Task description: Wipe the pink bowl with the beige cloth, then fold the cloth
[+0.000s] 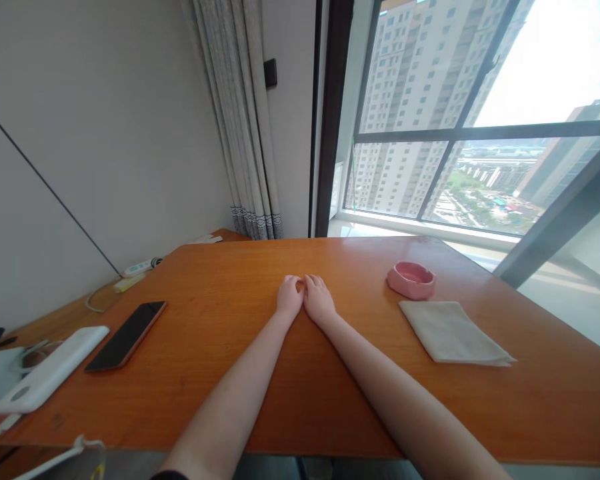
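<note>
On the middle of the wooden table [215, 280], my left hand [289, 297] and my right hand [319, 298] rest side by side, touching at the thumbs and fingers. Both are loosely closed, with the fingers curled, and I see nothing held in either. To the right of my right hand lies a folded pale cloth [455, 332]. Just behind the cloth stands a pink bowl-like dish [411, 280] with a faceted rim. A dark-screened phone [127, 337] lies flat to the left of my left hand, apart from it.
A white power bank [53, 370] with a cable plugged in lies at the far left. A power strip [138, 268] sits beyond the table's left edge by the wall. Behind the table hang a grey curtain [247, 120] and, to the right, a large window [430, 133].
</note>
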The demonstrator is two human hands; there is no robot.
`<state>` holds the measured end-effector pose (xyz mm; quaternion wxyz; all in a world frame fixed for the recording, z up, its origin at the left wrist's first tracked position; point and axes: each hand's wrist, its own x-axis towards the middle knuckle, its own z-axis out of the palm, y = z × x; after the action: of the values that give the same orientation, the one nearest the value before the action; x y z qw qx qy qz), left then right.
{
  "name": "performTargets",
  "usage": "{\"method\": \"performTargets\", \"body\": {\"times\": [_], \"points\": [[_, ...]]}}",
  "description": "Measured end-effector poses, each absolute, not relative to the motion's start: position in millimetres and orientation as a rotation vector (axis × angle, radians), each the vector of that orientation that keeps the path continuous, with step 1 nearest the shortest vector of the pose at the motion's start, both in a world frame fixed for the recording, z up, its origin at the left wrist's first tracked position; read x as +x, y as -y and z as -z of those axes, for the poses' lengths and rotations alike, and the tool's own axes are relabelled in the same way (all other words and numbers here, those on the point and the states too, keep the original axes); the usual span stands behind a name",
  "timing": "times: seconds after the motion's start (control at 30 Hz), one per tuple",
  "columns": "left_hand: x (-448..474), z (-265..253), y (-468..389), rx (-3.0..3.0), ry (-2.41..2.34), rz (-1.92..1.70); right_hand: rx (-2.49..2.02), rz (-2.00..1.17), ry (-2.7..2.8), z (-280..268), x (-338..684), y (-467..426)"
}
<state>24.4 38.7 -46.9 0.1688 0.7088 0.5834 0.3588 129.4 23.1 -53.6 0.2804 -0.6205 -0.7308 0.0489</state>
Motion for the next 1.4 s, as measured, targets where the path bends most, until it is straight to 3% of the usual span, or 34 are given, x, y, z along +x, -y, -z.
{"method": "performTargets", "body": {"times": [0.27,1.4], "points": [[23.9,44.2,-32.0,2.293,-1.620,-0.800,-1.591,-0.201,2.041,51.2,138.5,-19.6],[24.2,43.1,-28.3,2.321,-1.582,-0.766,-1.539,-0.196,2.163,44.9,145.8,-17.8]]}}
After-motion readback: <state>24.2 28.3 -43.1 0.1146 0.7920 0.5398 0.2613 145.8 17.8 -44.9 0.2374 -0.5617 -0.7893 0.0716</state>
